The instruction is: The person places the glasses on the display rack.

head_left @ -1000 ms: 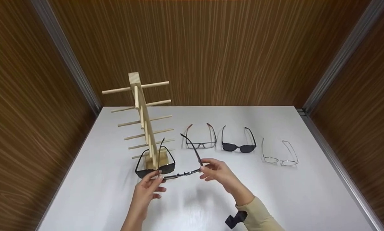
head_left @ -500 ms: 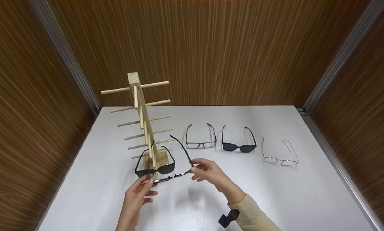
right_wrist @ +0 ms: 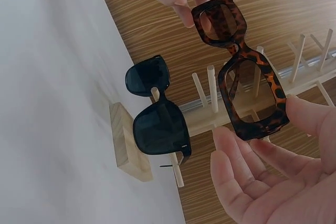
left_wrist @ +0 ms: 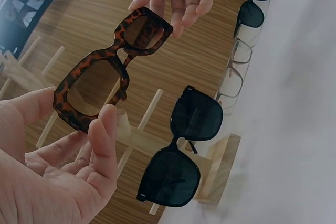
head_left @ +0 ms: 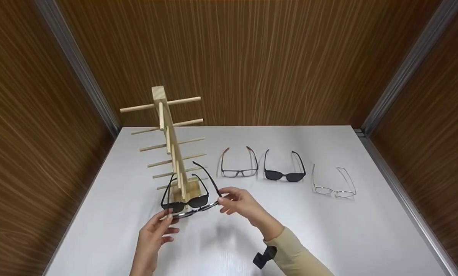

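Observation:
Both hands hold a pair of tortoiseshell sunglasses in front of the wooden eyewear rack, temples unfolded and pointing away. My left hand pinches one end of the frame between thumb and fingers. At the other end, by the hinge, my right hand has a similar pinch. Black sunglasses hang on the lowest pegs, just above the rack's base block. In the head view the held pair overlaps them and sits slightly nearer to me.
Right of the rack, three pairs lie on the white table: clear-lens glasses with orange temple tips, dark sunglasses and thin metal-framed glasses. The rack's upper pegs stick out to both sides. Wood-grain panels enclose the table.
Both hands have moved left with the tortoiseshell sunglasses, bringing them in front of the rack's lower end. The rack and the glasses on the table stay put.

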Available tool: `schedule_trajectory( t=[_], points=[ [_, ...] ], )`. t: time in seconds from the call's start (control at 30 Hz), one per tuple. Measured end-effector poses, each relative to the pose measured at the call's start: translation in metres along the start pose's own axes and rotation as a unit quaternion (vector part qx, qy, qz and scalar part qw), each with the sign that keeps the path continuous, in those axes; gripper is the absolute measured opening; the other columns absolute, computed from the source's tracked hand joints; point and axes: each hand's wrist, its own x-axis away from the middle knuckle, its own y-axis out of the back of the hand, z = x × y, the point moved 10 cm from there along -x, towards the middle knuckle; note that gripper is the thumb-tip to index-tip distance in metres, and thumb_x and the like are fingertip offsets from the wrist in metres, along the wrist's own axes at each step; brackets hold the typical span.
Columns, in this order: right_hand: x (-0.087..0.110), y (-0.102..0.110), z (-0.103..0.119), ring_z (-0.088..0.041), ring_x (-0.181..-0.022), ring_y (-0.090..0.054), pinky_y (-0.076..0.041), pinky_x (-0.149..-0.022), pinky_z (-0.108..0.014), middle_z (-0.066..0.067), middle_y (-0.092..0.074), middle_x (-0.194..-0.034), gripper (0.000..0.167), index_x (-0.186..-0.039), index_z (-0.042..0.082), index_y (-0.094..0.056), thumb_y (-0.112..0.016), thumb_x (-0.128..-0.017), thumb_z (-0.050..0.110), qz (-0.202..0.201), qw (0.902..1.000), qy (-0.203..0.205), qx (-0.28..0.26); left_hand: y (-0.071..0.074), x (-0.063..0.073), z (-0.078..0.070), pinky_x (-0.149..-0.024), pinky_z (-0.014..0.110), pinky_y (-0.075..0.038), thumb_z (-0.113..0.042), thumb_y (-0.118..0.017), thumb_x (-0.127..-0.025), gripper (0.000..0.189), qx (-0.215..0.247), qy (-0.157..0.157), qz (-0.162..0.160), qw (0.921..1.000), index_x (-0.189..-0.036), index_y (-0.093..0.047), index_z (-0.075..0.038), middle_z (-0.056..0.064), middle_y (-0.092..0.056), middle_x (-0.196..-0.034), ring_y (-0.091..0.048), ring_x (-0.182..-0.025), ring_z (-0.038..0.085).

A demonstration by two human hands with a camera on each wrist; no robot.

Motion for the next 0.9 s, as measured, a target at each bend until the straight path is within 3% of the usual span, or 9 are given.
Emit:
schedule_trajectory(
  t=[0.2,0.47,0.9],
  points=[
    [-0.004,-0.006,0.002,-0.029,-0.081,-0.066,-0.053,-0.075,-0.04,-0.007,-0.063,-0.093,0.046,-0.126,-0.004,-0.05,-0.062,-0.09,0.022,0.005,1.0,-0.003,0.004,0.007,0.0,-0.003,-0.063,0.031,-0.051,-0.034,-0.067,-0.086,0.053,0.0,-0.005,-0.013,0.9999,-0.128,-0.054,-0.004,0.012,-0.068,-0.098,-0.065,-0.078,0.022],
    [-0.016,-0.01,0.002,-0.028,-0.08,-0.067,-0.054,-0.073,-0.039,-0.01,-0.064,-0.095,0.046,-0.125,-0.003,-0.051,-0.063,-0.09,0.023,0.0,0.9998,-0.018,0.002,0.013,-0.006,-0.005,-0.063,0.029,-0.051,-0.029,-0.062,-0.091,0.045,0.024,0.002,-0.022,0.9995,-0.129,-0.053,-0.007,0.008,-0.067,-0.096,-0.066,-0.079,0.021],
    [-0.039,-0.008,0.008,-0.033,-0.081,-0.066,-0.053,-0.075,-0.043,-0.021,-0.065,-0.102,0.046,-0.126,-0.005,-0.05,-0.061,-0.091,0.022,-0.016,0.9993,-0.033,0.009,0.013,-0.03,-0.011,-0.063,0.027,-0.051,-0.032,-0.063,-0.09,0.044,0.078,0.002,0.0,0.9969,-0.124,-0.053,-0.007,0.008,-0.067,-0.093,-0.066,-0.077,0.02]
  ],
)
